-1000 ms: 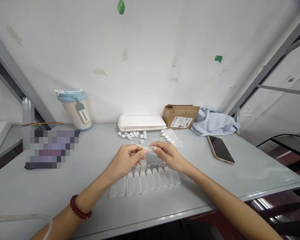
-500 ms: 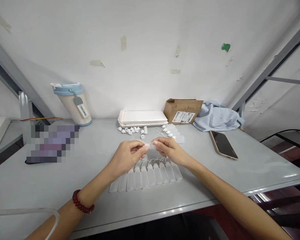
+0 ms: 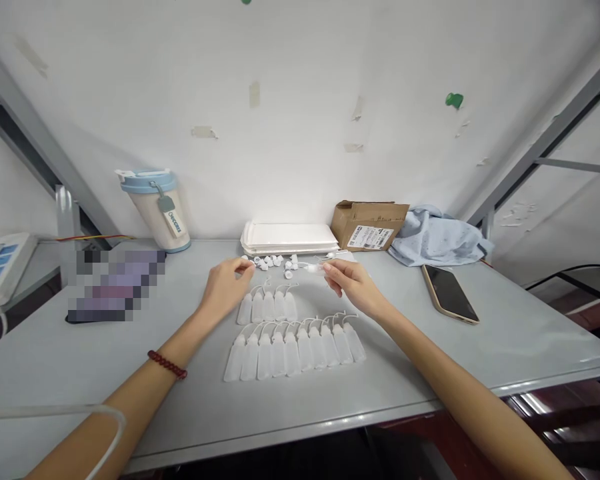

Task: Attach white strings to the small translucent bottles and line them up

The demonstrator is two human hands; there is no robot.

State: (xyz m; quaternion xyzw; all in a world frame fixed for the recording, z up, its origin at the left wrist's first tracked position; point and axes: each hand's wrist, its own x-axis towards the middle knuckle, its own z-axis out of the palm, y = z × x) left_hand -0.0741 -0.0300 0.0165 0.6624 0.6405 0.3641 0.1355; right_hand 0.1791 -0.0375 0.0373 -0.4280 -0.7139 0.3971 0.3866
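My right hand (image 3: 353,283) pinches a small translucent squeeze bottle (image 3: 314,268), its thin curved tube pointing left. My left hand (image 3: 227,285) is at the left end of a pile of small white caps (image 3: 275,261). Its thumb and forefinger are pressed together; whether a cap is between them I cannot make out. Below the hands, several bottles with curved tubes lie side by side in a short upper row (image 3: 268,307) and a longer lower row (image 3: 296,352). Behind my right hand lie a few more white-tipped bottles (image 3: 336,255), partly hidden.
White padded envelopes (image 3: 290,237) and a cardboard box (image 3: 370,225) stand against the wall, beside a pale blue cloth (image 3: 435,237). A phone (image 3: 449,293) lies at the right, a tumbler (image 3: 160,213) and a blurred-out item (image 3: 117,287) at the left, on the grey table (image 3: 190,420).
My hands have come apart. The left has moved up and left to the caps; the right has moved slightly up and right, keeping the bottle. The upper bottle row now shows.
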